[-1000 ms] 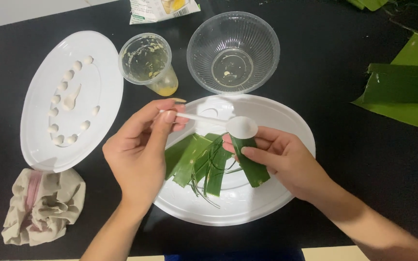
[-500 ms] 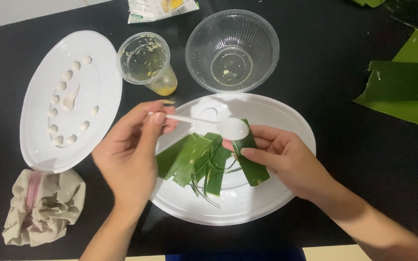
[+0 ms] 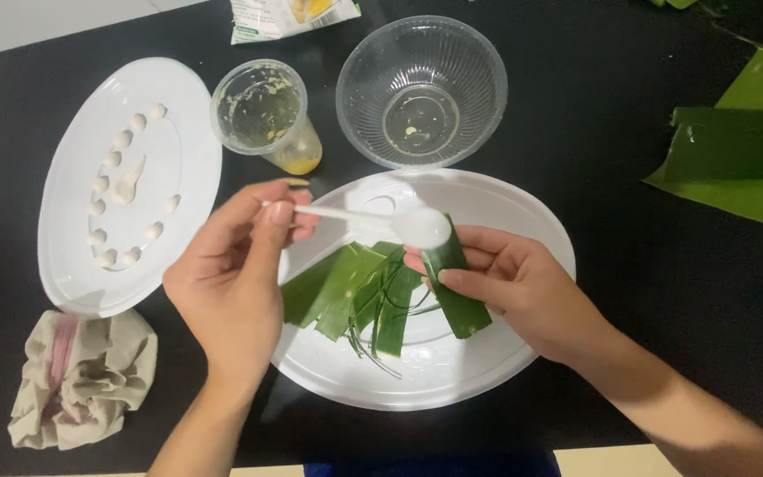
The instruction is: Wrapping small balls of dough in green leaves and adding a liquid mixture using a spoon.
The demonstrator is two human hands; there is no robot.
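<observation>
The left hand [image 3: 231, 274] pinches a white plastic spoon [image 3: 381, 221] level over a folded green leaf strip [image 3: 454, 287], which the right hand [image 3: 523, 287] pinches steady above the white oval plate [image 3: 523, 221].

Packet [image 3: 289, 16] cut off at top edge; big leaves [image 3: 744, 150] cut off right; spoon bowl [image 3: 423, 228] hides the leaf strip's [image 3: 454, 287] top.

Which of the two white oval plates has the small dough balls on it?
The left plate, beside the crumpled cloth. The plate under the hands holds cut green leaf strips instead.
</observation>
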